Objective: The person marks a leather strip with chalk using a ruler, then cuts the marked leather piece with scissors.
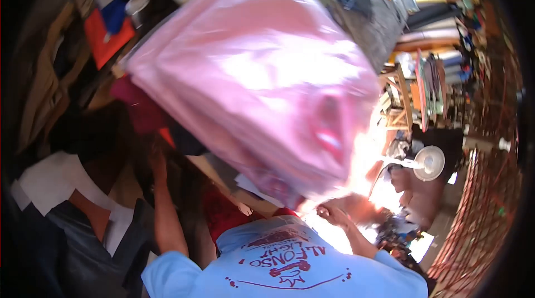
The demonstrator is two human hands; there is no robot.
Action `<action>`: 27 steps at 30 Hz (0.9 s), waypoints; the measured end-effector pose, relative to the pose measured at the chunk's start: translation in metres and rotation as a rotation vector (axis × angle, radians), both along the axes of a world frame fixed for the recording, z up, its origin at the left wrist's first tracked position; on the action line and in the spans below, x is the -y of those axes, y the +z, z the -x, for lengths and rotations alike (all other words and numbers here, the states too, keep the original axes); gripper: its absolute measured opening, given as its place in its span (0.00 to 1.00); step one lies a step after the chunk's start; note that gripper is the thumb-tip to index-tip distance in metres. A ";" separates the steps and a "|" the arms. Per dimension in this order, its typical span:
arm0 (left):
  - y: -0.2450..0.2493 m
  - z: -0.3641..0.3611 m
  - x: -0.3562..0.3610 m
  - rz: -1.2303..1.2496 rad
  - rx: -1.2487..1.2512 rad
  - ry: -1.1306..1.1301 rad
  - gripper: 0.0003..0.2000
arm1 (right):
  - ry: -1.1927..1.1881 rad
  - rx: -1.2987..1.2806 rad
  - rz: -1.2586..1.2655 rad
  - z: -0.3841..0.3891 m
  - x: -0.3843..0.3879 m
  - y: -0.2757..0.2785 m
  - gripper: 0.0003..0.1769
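A large, shiny pink plastic-like bundle (251,75) fills the upper middle of the head view, its surface glaring and partly blurred. My right hand (333,214) is just beyond its lower right corner, with fingers bent together; whatever they hold is lost in the glare. On the left, my left hand (156,159) is in deep shadow and smeared, below a dark red piece (144,110) and a small orange-red piece (166,137). Its fingers cannot be made out. Pale sheets (256,190) show under the bundle's lower edge.
Black and white pieces (83,223) lie at the lower left. An orange piece (105,42) and a white cup (137,4) are at the upper left. A dark worktable (370,25), stacked rolls (432,22), a wooden stool (397,97) and a white fan (429,163) stand to the right.
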State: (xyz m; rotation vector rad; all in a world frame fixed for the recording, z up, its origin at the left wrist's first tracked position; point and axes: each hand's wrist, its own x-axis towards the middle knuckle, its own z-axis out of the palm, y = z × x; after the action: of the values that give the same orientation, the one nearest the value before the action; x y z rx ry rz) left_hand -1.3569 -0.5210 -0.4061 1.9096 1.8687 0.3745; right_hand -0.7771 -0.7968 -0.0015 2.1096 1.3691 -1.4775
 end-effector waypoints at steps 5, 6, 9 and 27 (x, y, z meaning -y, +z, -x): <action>0.133 -0.041 0.110 0.451 0.895 0.746 0.20 | -0.182 -0.009 -0.024 -0.093 0.009 -0.037 0.24; 0.149 -0.051 0.132 0.454 0.919 0.732 0.20 | -0.204 0.013 0.007 -0.110 0.008 -0.041 0.23; 0.178 -0.072 0.203 0.536 0.718 0.488 0.16 | -0.381 -0.037 -0.022 -0.158 0.030 -0.067 0.19; 0.406 -0.266 0.203 0.840 0.427 -0.998 0.23 | -0.841 -0.229 -0.054 -0.118 0.244 -0.110 0.11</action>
State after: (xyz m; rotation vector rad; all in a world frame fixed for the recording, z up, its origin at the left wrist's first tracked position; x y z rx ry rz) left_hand -1.0914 -0.7236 -0.0003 1.6767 0.4887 -0.2804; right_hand -0.6590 -1.0407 -0.1114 2.7952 0.5512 -2.0176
